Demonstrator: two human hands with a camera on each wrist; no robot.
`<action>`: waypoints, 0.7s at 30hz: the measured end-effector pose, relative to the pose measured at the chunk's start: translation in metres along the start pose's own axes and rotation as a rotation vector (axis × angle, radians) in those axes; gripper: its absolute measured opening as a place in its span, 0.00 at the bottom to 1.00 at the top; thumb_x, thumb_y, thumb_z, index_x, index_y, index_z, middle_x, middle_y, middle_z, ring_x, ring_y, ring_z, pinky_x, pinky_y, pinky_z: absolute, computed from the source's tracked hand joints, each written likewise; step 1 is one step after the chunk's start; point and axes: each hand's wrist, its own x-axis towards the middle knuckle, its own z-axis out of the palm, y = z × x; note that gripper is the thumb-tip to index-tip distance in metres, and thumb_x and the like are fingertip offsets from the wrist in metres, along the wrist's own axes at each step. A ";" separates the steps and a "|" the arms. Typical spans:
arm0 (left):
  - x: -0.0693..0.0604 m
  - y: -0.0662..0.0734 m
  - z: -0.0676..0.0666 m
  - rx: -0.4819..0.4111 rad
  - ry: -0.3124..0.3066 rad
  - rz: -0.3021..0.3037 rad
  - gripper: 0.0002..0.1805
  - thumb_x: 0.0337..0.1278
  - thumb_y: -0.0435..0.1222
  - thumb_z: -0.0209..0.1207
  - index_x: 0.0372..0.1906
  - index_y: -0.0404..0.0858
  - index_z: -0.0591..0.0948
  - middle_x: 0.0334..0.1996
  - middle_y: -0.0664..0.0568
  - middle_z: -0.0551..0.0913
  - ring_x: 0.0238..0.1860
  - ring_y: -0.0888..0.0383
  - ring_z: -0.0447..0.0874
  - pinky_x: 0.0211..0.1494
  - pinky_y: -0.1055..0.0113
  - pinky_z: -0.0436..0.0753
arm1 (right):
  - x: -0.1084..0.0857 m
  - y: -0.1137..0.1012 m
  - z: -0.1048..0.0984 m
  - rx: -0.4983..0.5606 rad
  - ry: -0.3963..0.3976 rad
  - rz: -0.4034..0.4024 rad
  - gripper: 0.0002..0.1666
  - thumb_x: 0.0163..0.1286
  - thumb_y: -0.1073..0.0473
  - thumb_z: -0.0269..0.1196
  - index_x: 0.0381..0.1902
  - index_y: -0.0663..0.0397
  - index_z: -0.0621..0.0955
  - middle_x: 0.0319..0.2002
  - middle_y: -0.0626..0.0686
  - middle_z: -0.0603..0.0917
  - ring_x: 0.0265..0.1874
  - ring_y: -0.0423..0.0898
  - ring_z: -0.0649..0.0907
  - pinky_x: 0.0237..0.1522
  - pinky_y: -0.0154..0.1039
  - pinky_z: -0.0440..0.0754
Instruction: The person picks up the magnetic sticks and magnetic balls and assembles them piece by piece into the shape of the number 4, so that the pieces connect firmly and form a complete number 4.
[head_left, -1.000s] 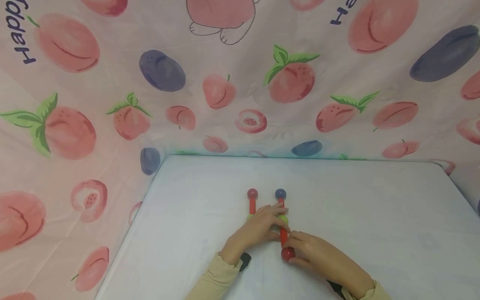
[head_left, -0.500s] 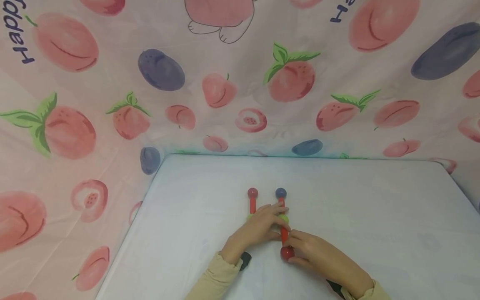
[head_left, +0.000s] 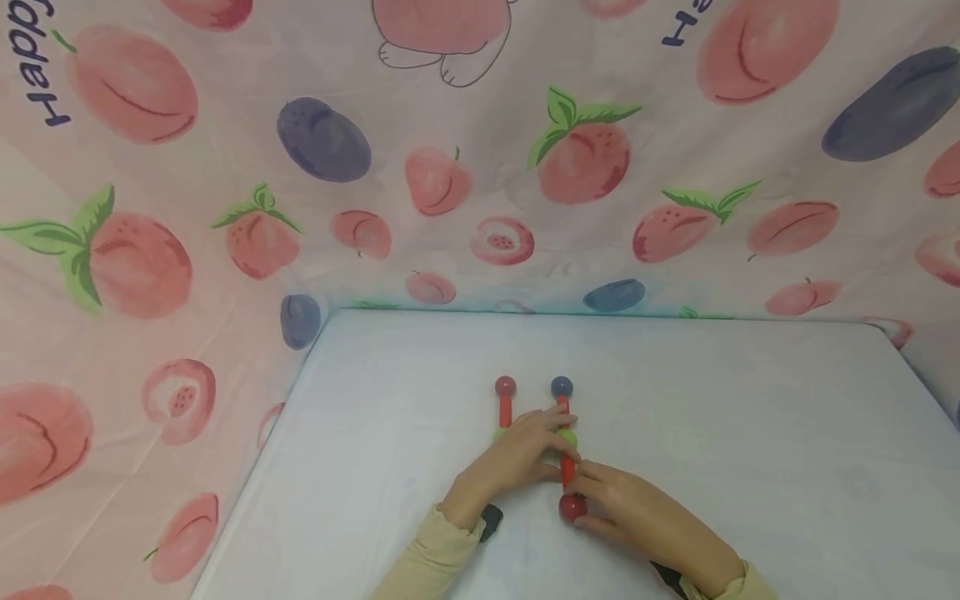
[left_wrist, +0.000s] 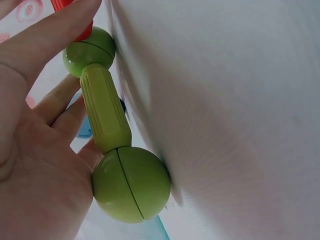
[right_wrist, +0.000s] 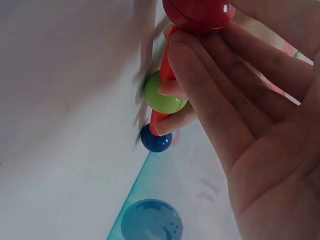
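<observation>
On the white tabletop lies a ball-and-stick building toy with red sticks and colored balls. A red ball (head_left: 506, 387) and a blue ball (head_left: 562, 387) top its two far ends. My left hand (head_left: 517, 454) reaches over the middle and grips the red stick (left_wrist: 86, 34) beside a green ball (left_wrist: 90, 51). Beneath that palm, a green stick (left_wrist: 106, 107) runs to a larger-looking green ball (left_wrist: 132, 185). At the near end, my right hand (head_left: 637, 504) holds a dark red ball (head_left: 573, 508) between thumb and fingers, its fingertips against the near red stick (right_wrist: 168, 60).
The white tabletop (head_left: 750, 417) extends around both hands. Behind and to the left hangs a fruit-printed pink cloth (head_left: 480, 167), which meets the table's far edge. Dark wrist-worn devices (head_left: 491, 522) sit under the wrists.
The near red ball has shifted very slightly left, and the near red stick has straightened a little with it. Both hands stay almost in place.
</observation>
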 end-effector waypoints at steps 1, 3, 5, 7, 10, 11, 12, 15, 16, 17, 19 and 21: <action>0.000 0.000 0.000 0.001 0.000 0.000 0.17 0.50 0.39 0.74 0.47 0.55 0.88 0.69 0.55 0.73 0.76 0.56 0.59 0.74 0.58 0.65 | 0.000 0.000 0.000 0.001 0.000 0.000 0.21 0.57 0.57 0.75 0.48 0.55 0.84 0.45 0.45 0.82 0.40 0.34 0.81 0.43 0.33 0.85; 0.000 0.000 0.001 0.003 -0.001 0.000 0.17 0.49 0.39 0.74 0.47 0.55 0.88 0.69 0.55 0.73 0.76 0.56 0.59 0.74 0.58 0.65 | 0.000 0.000 0.001 0.003 0.002 0.000 0.21 0.57 0.58 0.75 0.48 0.56 0.84 0.45 0.46 0.82 0.41 0.34 0.81 0.43 0.33 0.85; 0.001 0.000 0.001 0.005 -0.001 0.001 0.17 0.49 0.39 0.74 0.47 0.54 0.88 0.69 0.55 0.73 0.76 0.56 0.59 0.75 0.58 0.65 | 0.000 0.000 0.001 0.015 0.002 0.002 0.21 0.57 0.58 0.75 0.48 0.55 0.84 0.45 0.45 0.82 0.41 0.34 0.81 0.43 0.33 0.85; 0.001 -0.001 0.001 0.010 -0.002 0.002 0.17 0.49 0.39 0.74 0.47 0.54 0.88 0.69 0.55 0.73 0.76 0.56 0.59 0.75 0.58 0.65 | 0.000 0.001 0.002 0.025 0.002 0.003 0.20 0.57 0.58 0.75 0.48 0.55 0.84 0.45 0.45 0.82 0.41 0.34 0.81 0.43 0.33 0.85; 0.001 -0.001 0.001 0.016 -0.004 0.004 0.17 0.50 0.38 0.74 0.47 0.54 0.88 0.69 0.55 0.73 0.76 0.56 0.58 0.75 0.58 0.64 | 0.000 0.001 0.003 0.041 0.000 0.002 0.18 0.58 0.58 0.74 0.47 0.54 0.84 0.44 0.44 0.82 0.41 0.34 0.81 0.43 0.32 0.85; 0.001 -0.001 0.001 0.016 -0.005 0.004 0.17 0.50 0.38 0.73 0.47 0.54 0.88 0.70 0.54 0.72 0.76 0.56 0.58 0.75 0.58 0.64 | 0.001 0.001 0.004 0.042 0.000 0.003 0.18 0.59 0.58 0.74 0.47 0.53 0.84 0.44 0.44 0.82 0.41 0.34 0.81 0.43 0.32 0.85; 0.001 -0.001 0.001 0.016 -0.007 0.004 0.17 0.50 0.38 0.73 0.47 0.54 0.88 0.70 0.55 0.72 0.76 0.56 0.58 0.75 0.58 0.65 | 0.001 0.001 0.004 0.040 0.004 0.001 0.18 0.59 0.58 0.74 0.46 0.53 0.84 0.44 0.43 0.82 0.41 0.33 0.82 0.42 0.32 0.85; 0.001 0.000 0.001 0.012 -0.015 0.001 0.17 0.50 0.37 0.73 0.48 0.54 0.88 0.70 0.54 0.72 0.76 0.56 0.59 0.75 0.58 0.64 | 0.001 0.002 0.004 0.037 0.003 0.001 0.17 0.59 0.58 0.73 0.46 0.53 0.84 0.43 0.43 0.81 0.40 0.33 0.81 0.42 0.32 0.85; 0.001 0.000 0.001 0.011 -0.018 -0.001 0.18 0.50 0.37 0.73 0.48 0.54 0.88 0.70 0.54 0.72 0.76 0.56 0.59 0.75 0.58 0.65 | 0.001 0.002 0.004 0.034 0.002 0.004 0.17 0.59 0.58 0.73 0.46 0.53 0.84 0.43 0.43 0.81 0.40 0.33 0.80 0.42 0.32 0.85; 0.002 0.000 0.000 0.012 -0.022 -0.001 0.18 0.50 0.37 0.73 0.48 0.53 0.88 0.70 0.54 0.72 0.76 0.56 0.59 0.75 0.58 0.65 | 0.001 0.002 0.004 0.032 0.000 0.009 0.16 0.60 0.58 0.73 0.46 0.53 0.84 0.43 0.42 0.81 0.40 0.32 0.80 0.42 0.32 0.85; 0.002 0.001 0.000 0.017 -0.027 -0.003 0.18 0.50 0.37 0.73 0.48 0.53 0.88 0.70 0.54 0.72 0.76 0.56 0.60 0.75 0.59 0.65 | 0.000 0.001 0.004 0.029 -0.007 0.020 0.16 0.60 0.57 0.73 0.46 0.53 0.84 0.43 0.42 0.81 0.39 0.32 0.80 0.42 0.31 0.84; 0.002 0.002 -0.001 0.021 -0.031 -0.004 0.17 0.51 0.37 0.73 0.48 0.53 0.88 0.70 0.54 0.72 0.75 0.56 0.60 0.74 0.59 0.66 | 0.000 0.001 0.004 0.022 -0.006 0.028 0.16 0.60 0.56 0.72 0.45 0.53 0.84 0.42 0.42 0.81 0.39 0.32 0.79 0.41 0.31 0.84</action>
